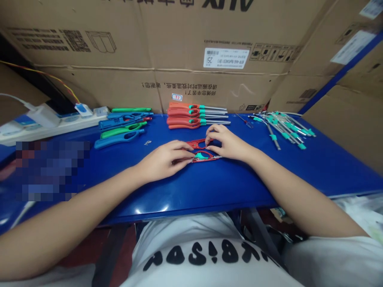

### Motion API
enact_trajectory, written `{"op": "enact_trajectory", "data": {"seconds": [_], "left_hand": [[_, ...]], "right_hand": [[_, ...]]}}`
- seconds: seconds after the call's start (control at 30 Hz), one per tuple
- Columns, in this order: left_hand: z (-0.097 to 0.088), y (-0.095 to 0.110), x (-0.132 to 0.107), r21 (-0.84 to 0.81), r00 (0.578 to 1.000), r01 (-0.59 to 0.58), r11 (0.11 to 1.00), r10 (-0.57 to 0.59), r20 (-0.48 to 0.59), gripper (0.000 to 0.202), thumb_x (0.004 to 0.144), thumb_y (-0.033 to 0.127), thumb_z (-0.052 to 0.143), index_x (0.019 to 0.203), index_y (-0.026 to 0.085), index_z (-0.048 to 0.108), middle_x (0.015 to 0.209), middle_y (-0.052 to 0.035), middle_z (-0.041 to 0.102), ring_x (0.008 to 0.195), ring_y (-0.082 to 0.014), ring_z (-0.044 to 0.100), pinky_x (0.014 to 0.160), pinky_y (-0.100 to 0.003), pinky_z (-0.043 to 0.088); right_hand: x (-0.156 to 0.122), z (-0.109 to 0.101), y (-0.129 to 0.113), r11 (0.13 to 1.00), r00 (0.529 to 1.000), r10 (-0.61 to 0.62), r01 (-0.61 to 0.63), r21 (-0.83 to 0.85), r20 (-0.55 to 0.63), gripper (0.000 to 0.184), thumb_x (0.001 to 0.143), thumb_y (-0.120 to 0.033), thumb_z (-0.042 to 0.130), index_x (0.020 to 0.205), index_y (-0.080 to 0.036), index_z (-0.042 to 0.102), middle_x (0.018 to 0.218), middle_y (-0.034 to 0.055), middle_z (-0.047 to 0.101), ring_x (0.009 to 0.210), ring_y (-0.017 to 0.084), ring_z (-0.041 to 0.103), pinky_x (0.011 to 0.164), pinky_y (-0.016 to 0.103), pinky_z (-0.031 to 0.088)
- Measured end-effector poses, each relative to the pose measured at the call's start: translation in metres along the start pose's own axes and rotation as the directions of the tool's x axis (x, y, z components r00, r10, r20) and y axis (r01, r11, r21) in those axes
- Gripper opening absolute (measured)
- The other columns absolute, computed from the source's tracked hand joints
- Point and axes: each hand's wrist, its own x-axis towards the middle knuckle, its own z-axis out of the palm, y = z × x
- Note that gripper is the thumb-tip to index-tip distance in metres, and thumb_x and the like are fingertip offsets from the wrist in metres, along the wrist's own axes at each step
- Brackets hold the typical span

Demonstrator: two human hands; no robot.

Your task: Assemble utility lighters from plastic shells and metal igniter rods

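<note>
Two red halves of a long-necked lighter's casing lie close together at the middle of the table. The nearer red casing half (209, 159) has a green trigger piece (201, 156) and thin metal parts in it. My left hand (167, 159) is closed at its left end, thumb and fingers pinching there. The farther red casing half (196, 144) is nearly parallel to it. With fingertips curled together, my right hand (229, 142) grips the right end of that farther half. Both sets of fingertips partly hide the pieces.
Assembled red lighters (184, 121) are stacked at the back. Blue and green casing halves (121, 137) lie at left, beside a power strip (54, 129). Metal lighter tubes with green parts (284, 129) are heaped at right, near a small screwdriver (245, 121). Cardboard (179, 52) walls the back.
</note>
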Motion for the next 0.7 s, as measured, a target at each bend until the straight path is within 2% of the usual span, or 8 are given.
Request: {"op": "enact_trajectory", "data": {"seconds": [0.13,0.27,0.33,0.4,0.43,0.5,0.6,0.7], "left_hand": [[-0.010,-0.004,0.002,0.056,0.998,0.042,0.998,-0.039,-0.053,0.024,0.100,0.025,0.057,0.116,0.017,0.074,0.118,-0.0104,0.071,0.110,-0.0211,0.066,0.099,-0.036,0.054],[-0.013,-0.010,0.003,0.115,0.995,0.089,0.989,-0.083,-0.051,0.029,0.101,0.027,0.054,0.121,0.018,0.073,0.119,-0.0109,0.070,0.112,-0.0237,0.065,0.100,-0.040,0.054],[-0.011,-0.013,0.002,0.123,0.994,0.100,0.987,-0.092,-0.064,0.031,0.100,0.028,0.055,0.125,0.019,0.070,0.121,-0.0116,0.070,0.114,-0.0249,0.064,0.102,-0.043,0.053],[-0.009,-0.015,0.002,0.127,0.993,0.087,0.988,-0.076,-0.089,0.034,0.100,0.029,0.056,0.131,0.018,0.067,0.127,-0.0132,0.068,0.119,-0.0261,0.062,0.105,-0.045,0.052],[-0.008,-0.015,0.001,0.132,0.993,0.074,0.988,-0.061,-0.103,0.036,0.100,0.029,0.058,0.133,0.017,0.065,0.129,-0.0140,0.067,0.121,-0.0268,0.061,0.106,-0.046,0.051],[-0.006,-0.015,0.001,0.142,0.992,0.042,0.989,-0.024,-0.126,0.037,0.100,0.029,0.060,0.134,0.017,0.064,0.131,-0.0146,0.066,0.123,-0.0268,0.060,0.106,-0.046,0.051],[-0.005,-0.012,0.001,0.132,0.989,0.015,0.991,0.005,-0.148,0.032,0.101,0.026,0.058,0.130,0.016,0.066,0.124,-0.0132,0.070,0.116,-0.0233,0.065,0.102,-0.040,0.054],[-0.007,-0.010,0.001,0.127,0.993,-0.004,0.992,0.019,-0.117,0.031,0.101,0.028,0.058,0.128,0.016,0.067,0.119,-0.0126,0.072,0.110,-0.0213,0.068,0.098,-0.035,0.057]], "right_hand": [[0.000,-0.002,-0.002,1.000,0.999,-0.026,0.026,-0.004,0.033,0.011,0.091,-0.020,0.065,0.102,-0.022,0.066,0.116,0.0101,0.061,0.112,0.027,0.056,0.101,0.047,0.047],[0.000,0.000,-0.008,1.000,0.999,-0.020,0.021,-0.001,0.037,0.006,0.094,-0.026,0.062,0.093,-0.020,0.065,0.116,0.0109,0.062,0.111,0.027,0.057,0.099,0.047,0.047],[0.002,0.001,-0.012,0.996,1.000,0.002,0.000,0.086,-0.016,0.010,0.096,-0.027,0.059,0.092,-0.020,0.062,0.110,0.0101,0.064,0.103,0.024,0.060,0.094,0.043,0.050],[0.004,0.003,-0.016,0.968,0.992,0.097,-0.076,0.237,-0.077,0.013,0.097,-0.030,0.057,0.092,-0.019,0.060,0.097,0.0071,0.065,0.087,0.020,0.062,0.082,0.037,0.053],[0.005,0.004,-0.018,0.933,0.982,0.169,-0.133,0.334,-0.082,0.015,0.097,-0.033,0.057,0.092,-0.019,0.060,0.091,0.0053,0.065,0.078,0.017,0.061,0.074,0.035,0.054],[0.007,0.004,-0.020,0.808,0.951,0.308,-0.248,0.534,-0.024,0.023,0.095,-0.042,0.059,0.091,-0.020,0.058,0.084,0.0029,0.066,0.062,0.014,0.059,0.060,0.031,0.054],[0.009,0.004,-0.020,0.615,0.916,0.390,-0.337,0.713,0.097,0.037,0.087,-0.054,0.068,0.089,-0.019,0.059,0.087,0.0045,0.071,0.052,0.011,0.059,0.049,0.028,0.053],[0.009,0.004,-0.018,0.570,0.908,0.397,-0.357,0.740,0.133,0.042,0.082,-0.057,0.074,0.089,-0.017,0.066,0.088,0.0063,0.074,0.052,0.011,0.061,0.051,0.028,0.054]]}}
